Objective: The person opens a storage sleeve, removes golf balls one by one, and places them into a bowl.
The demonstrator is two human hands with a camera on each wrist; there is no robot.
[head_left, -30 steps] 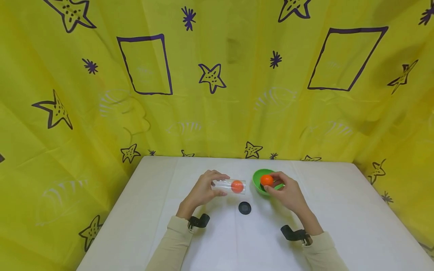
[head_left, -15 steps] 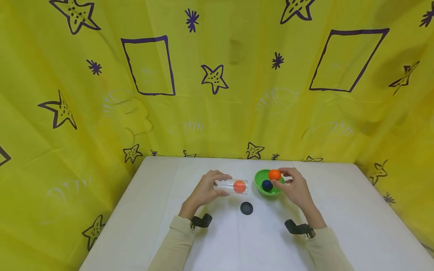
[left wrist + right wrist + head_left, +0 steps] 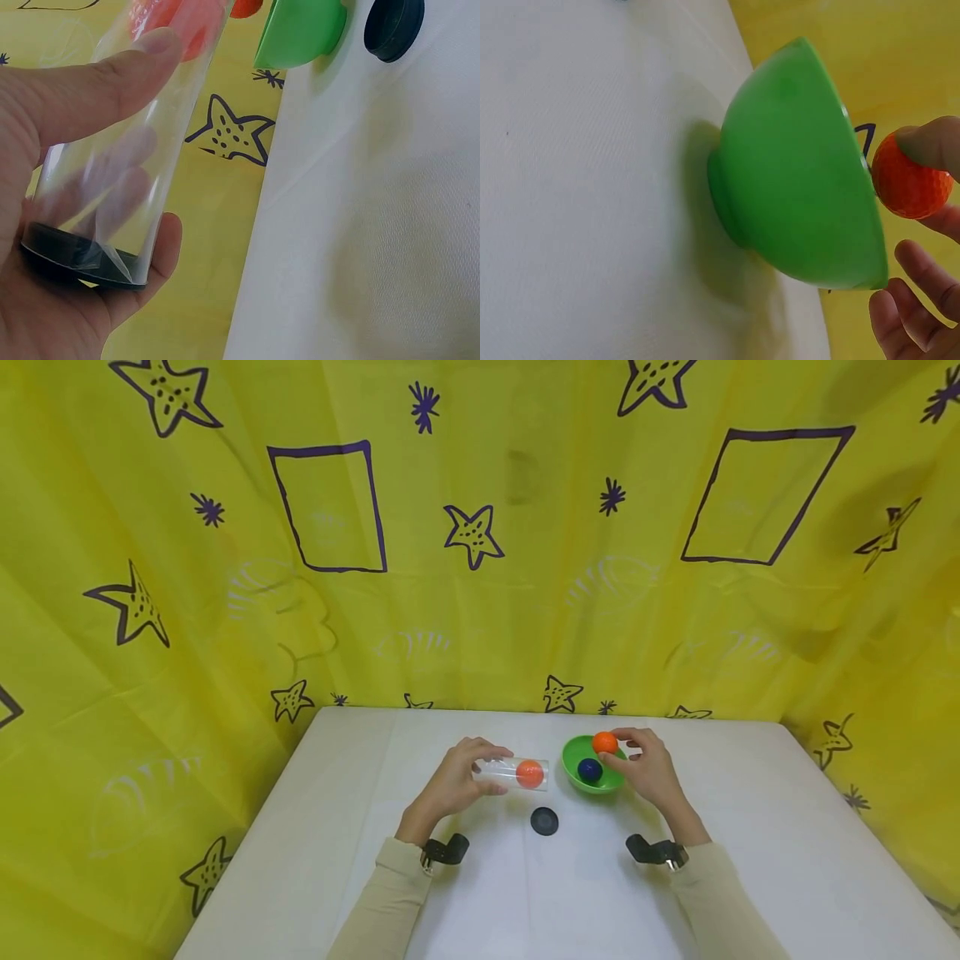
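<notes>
My left hand (image 3: 452, 782) grips a clear plastic tube (image 3: 497, 770) that lies nearly level above the table, its open end toward the right. An orange ball (image 3: 529, 774) sits inside near that end, and a black cap (image 3: 82, 259) closes the other end. My right hand (image 3: 648, 768) pinches a second orange ball (image 3: 605, 743), dimpled like a golf ball in the right wrist view, at the rim of the green bowl (image 3: 576, 781). In the bowl rests a dark blue ball (image 3: 589, 769). The remaining right fingers (image 3: 891, 322) spread beside the rim.
A loose black cap (image 3: 544, 821) lies on the white table (image 3: 480, 893) in front of the bowl, between the two forearms. Behind the table hangs a yellow curtain (image 3: 420, 602) with star drawings. Each wrist wears a black camera mount.
My right hand has moved the orange ball up and slightly right, from over the bowl's middle toward its rim, uncovering the blue ball. The left hand holds the tube almost unmoved.
</notes>
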